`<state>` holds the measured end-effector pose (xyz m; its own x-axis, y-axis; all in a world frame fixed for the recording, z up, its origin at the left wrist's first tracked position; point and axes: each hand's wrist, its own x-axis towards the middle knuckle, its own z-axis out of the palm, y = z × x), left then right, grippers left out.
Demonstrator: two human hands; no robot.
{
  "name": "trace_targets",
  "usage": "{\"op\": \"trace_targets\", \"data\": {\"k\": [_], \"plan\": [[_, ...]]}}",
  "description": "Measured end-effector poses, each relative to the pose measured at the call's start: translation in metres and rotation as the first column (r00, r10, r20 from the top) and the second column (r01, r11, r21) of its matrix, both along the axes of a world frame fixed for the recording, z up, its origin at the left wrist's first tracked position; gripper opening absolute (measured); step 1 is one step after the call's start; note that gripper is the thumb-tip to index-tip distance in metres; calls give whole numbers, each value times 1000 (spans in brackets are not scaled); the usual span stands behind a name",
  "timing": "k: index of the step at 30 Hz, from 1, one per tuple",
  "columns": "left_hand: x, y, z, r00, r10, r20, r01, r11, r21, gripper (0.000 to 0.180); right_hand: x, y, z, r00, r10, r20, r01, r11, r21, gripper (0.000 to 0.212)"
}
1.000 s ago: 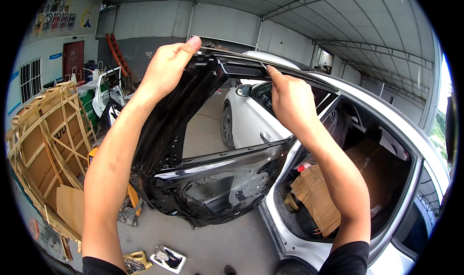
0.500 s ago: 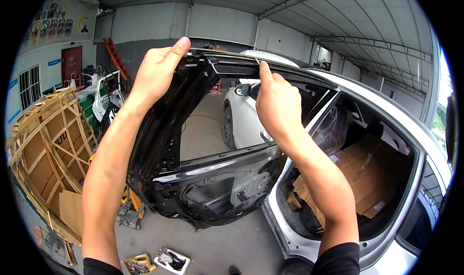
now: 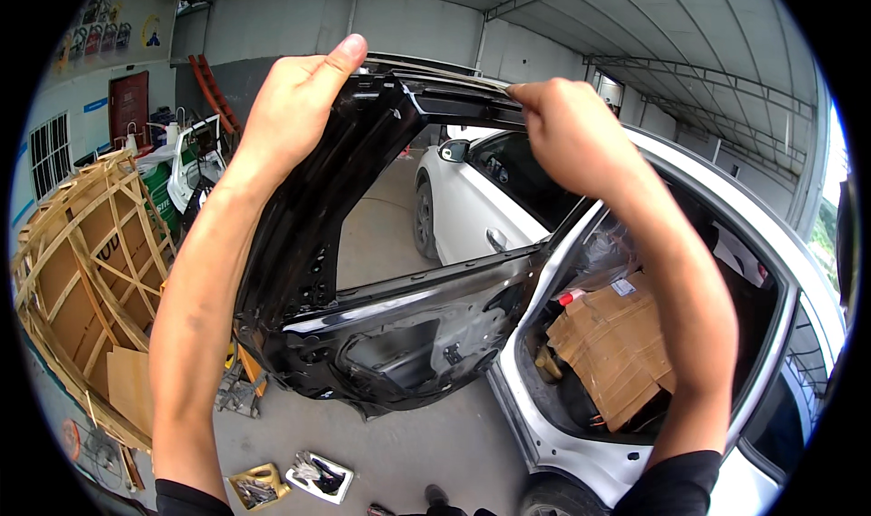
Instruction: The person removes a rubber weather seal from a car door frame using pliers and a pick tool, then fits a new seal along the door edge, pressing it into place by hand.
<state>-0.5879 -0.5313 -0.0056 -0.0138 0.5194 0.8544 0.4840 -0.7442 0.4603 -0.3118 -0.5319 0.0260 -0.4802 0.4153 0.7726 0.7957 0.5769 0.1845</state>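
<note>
A white car [image 3: 476,203] is taking up the middle and right of the workshop, while a slatted wooden crate [image 3: 86,253] is standing on the left. The black rear door [image 3: 408,298] is hanging open in front of the person, its near edge beside the rear doorway [image 3: 508,407]. Inside the car, a sheet of brown cardboard [image 3: 617,334] is being carried by the cabin. The door's inner face [image 3: 426,344] is being left bare, with no trim panel showing, and no glass is being seen in most of the opening. On the floor, tools are being held in a white tray [image 3: 348,481] and a cut-open yellow jug [image 3: 278,476]. At the outer top corner of the window frame [image 3: 454,108], the left hand [image 3: 295,112] is being kept closed over the metal, thumb raised, fingers mostly hidden. Farther along, the right hand [image 3: 576,135] is being held narrow and curled, fingertips at a thin strip [image 3: 445,74]; whether it is being pinched or merely pressed cannot be told. The strip is being laid along the frame's top edge; its seating cannot be judged, so fitting there seems unfinished, and the inner trim appears outstanding.
</note>
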Motion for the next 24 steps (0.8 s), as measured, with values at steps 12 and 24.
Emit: {"op": "trace_targets", "data": {"k": [12, 24], "plan": [[4, -3, -1, 1000, 20, -15, -20, 999, 38, 55, -11, 5, -35, 998, -67, 1, 66, 985, 161, 28], [1, -1, -2, 1000, -12, 6, 12, 1000, -14, 52, -34, 10, -60, 982, -46, -185, 94, 961, 262, 42]]}}
